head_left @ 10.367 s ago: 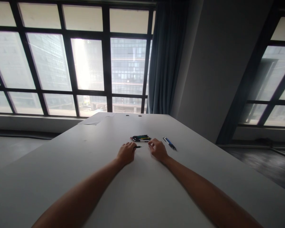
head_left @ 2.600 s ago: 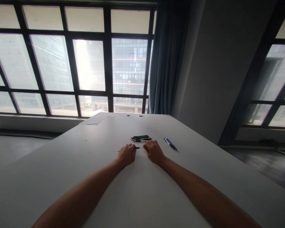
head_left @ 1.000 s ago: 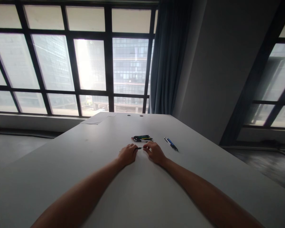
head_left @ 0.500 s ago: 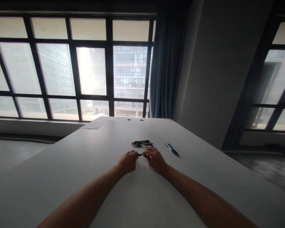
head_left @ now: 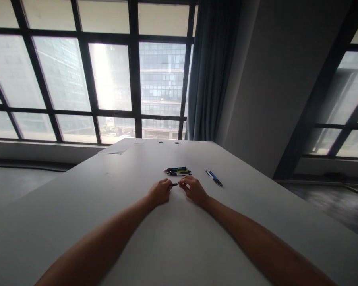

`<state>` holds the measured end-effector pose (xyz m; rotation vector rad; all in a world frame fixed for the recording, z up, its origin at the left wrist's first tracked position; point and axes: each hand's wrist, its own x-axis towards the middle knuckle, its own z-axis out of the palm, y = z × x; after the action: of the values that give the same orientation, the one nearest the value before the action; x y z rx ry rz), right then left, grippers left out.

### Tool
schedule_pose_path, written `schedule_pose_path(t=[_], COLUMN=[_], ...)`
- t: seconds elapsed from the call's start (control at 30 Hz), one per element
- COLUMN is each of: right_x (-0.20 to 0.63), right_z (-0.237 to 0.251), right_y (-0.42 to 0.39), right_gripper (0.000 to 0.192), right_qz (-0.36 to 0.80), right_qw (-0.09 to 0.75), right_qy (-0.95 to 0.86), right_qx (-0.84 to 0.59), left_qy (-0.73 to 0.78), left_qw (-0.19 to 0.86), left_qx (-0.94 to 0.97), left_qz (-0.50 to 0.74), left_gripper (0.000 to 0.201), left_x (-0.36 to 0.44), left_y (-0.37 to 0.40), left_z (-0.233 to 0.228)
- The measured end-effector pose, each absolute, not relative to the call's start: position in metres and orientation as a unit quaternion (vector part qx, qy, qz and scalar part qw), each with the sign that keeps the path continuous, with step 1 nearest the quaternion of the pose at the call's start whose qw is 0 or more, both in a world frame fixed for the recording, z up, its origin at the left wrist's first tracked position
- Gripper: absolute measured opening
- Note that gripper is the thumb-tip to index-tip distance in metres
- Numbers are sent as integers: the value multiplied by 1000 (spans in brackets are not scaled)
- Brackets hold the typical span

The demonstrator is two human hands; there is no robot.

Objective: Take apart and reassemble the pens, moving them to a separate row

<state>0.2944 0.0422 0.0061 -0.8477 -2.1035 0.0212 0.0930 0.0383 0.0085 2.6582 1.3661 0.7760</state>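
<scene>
1. Left hand [head_left: 159,192]: rests on the white table [head_left: 179,246], fingers curled, grasping one end of a small dark pen [head_left: 174,184]
2. Right hand [head_left: 193,190]: also on the table, at 3 o'clock of the left hand; its fingertips pinch the other end of the same pen
3. Dark pen: lies between the two hands, only a short piece showing in the gap, roughly level from 9 to 3 o'clock; too small to tell whether it is one piece or two
4. Pile of pens [head_left: 177,171]: mixed colours, lying on the table at 12 o'clock of the hands, near but apart from them
5. Blue pens [head_left: 214,178]: a pair lying side by side at about 2 o'clock of the right hand, apart from the pile
6. Sheet of paper [head_left: 119,147]: at the far left corner of the table, about 11 o'clock, well apart from the hands
</scene>
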Motion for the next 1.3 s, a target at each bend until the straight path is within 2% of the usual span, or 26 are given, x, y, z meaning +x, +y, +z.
schedule_pose_path(t=[0.4,1.1,1.3], right_x=[296,297,297], right_z=[1,3,3], right_y=[46,42,42], right_gripper=[12,12,8], right_qz=[-51,-59,-50], right_qw=[419,444,428], right_qy=[-818,-804,-812], right_qx=[-390,-392,-393], left_qy=[441,444,447], left_qw=[14,25,21], left_qx=[862,862,860], left_qz=[249,243,245], left_gripper=[22,22,22], left_x=[93,92,93], left_y=[41,43,44], left_z=[5,4,4])
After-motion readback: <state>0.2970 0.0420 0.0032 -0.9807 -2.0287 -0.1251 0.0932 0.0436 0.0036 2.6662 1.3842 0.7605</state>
